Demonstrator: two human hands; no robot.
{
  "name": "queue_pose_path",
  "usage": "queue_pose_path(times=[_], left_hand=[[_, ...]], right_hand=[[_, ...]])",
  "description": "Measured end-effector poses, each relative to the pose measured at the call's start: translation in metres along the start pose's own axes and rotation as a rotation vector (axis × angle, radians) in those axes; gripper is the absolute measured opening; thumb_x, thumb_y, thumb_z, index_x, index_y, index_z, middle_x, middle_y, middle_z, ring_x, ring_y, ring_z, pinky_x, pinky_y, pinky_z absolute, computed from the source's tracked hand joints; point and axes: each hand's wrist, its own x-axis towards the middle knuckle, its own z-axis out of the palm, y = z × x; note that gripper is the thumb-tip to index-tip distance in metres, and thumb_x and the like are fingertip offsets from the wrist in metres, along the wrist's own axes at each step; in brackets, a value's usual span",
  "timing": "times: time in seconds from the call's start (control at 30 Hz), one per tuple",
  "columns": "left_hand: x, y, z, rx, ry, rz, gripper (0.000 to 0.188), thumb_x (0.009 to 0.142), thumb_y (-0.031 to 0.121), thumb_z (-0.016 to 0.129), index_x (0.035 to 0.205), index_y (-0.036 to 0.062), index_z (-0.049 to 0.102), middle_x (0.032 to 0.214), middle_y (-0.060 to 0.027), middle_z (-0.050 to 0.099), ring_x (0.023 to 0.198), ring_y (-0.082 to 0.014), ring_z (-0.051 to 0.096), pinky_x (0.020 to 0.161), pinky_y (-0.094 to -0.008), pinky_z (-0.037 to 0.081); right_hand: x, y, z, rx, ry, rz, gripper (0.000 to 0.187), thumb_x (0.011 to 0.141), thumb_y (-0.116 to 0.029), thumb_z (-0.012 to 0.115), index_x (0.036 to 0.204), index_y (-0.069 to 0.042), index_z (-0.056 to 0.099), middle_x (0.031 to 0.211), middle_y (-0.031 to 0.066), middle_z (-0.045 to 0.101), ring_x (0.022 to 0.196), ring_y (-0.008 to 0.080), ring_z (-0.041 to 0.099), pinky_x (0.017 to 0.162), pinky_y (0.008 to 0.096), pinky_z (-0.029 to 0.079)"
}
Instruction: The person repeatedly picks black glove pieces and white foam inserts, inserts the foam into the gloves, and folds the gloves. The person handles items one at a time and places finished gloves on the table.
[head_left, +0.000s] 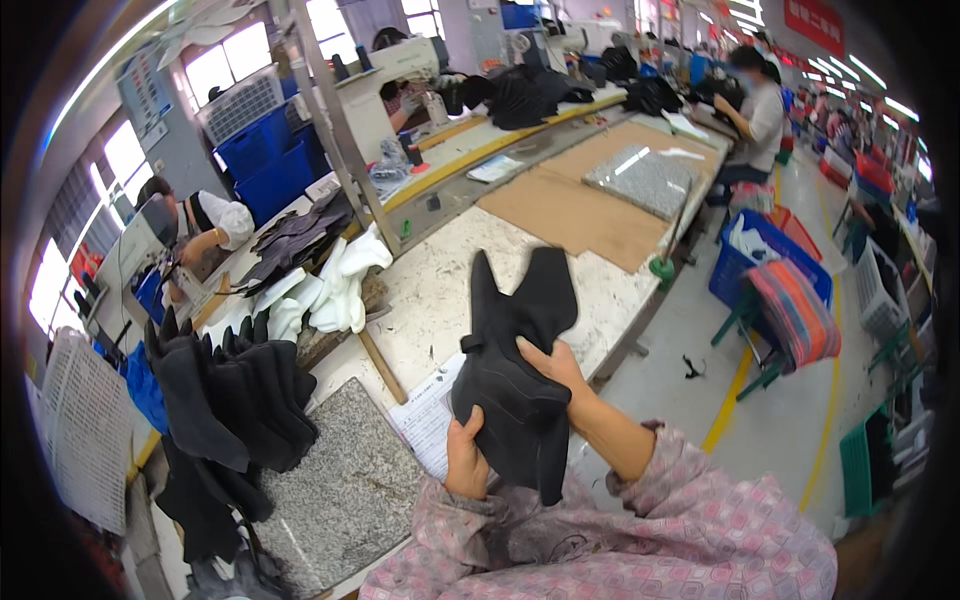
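Workshop floor: neighbouring stations with co-workers are seen beyond a long white worktable (pixel 440 270), on which a grey speckled slab (pixel 345 490) is laid.
Black piece (pixel 510 395): held up over the near table edge, between both hands; stitch-like lines are visible on it.
Left hand (pixel 467 458): closed partway about the lower left edge, thumb on top; fingers mostly hidden.
Right hand (pixel 555 370): curled round the right edge, thumb laid on the upper face, fingers out of sight beneath.
Black pile (pixel 225 400): similar pieces bunched at left; whether finished or waiting cannot be told.
White pieces (pixel 345 280): heaped behind the slab, untouched by either hand.
Progress: one piece judged to be mid-handling; its completion, and the count remaining, cannot be determined.
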Motion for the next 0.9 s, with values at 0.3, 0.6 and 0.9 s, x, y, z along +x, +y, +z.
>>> queue_pose_path(times=[0.3,0.6,0.9], left_hand=[[-0.007,0.004,0.009,-0.026,-0.11,0.206,0.053,0.088,0.005,0.06,0.136,-0.0031,0.04,0.133,-0.0154,0.051,0.12,-0.0277,0.052,0.103,-0.0371,0.042],[-0.018,0.007,0.015,-0.039,-0.056,0.258,0.053,0.088,0.003,0.062,0.136,-0.0013,0.041,0.134,-0.014,0.051,0.118,-0.0269,0.053,0.101,-0.0371,0.044],[-0.061,0.018,-0.022,0.71,0.204,0.05,0.019,0.089,0.013,0.064,0.095,-0.005,0.062,0.084,-0.0089,0.066,0.066,-0.0144,0.061,0.058,-0.0253,0.048]], right_hand=[[-0.004,0.011,-0.011,-0.027,-0.017,-0.044,0.036,0.09,-0.024,0.065,0.112,0.004,0.06,0.101,0.0098,0.066,0.087,0.0158,0.065,0.074,0.0289,0.054],[0.013,0.016,-0.013,-0.009,-0.078,-0.071,0.035,0.091,-0.025,0.064,0.112,0.004,0.06,0.101,0.0082,0.066,0.087,0.0134,0.063,0.074,0.0281,0.052],[0.028,0.016,-0.02,-0.144,-0.251,0.046,0.042,0.089,-0.03,0.067,0.114,0.003,0.061,0.1,0.0081,0.067,0.094,0.0126,0.061,0.083,0.0286,0.049]])
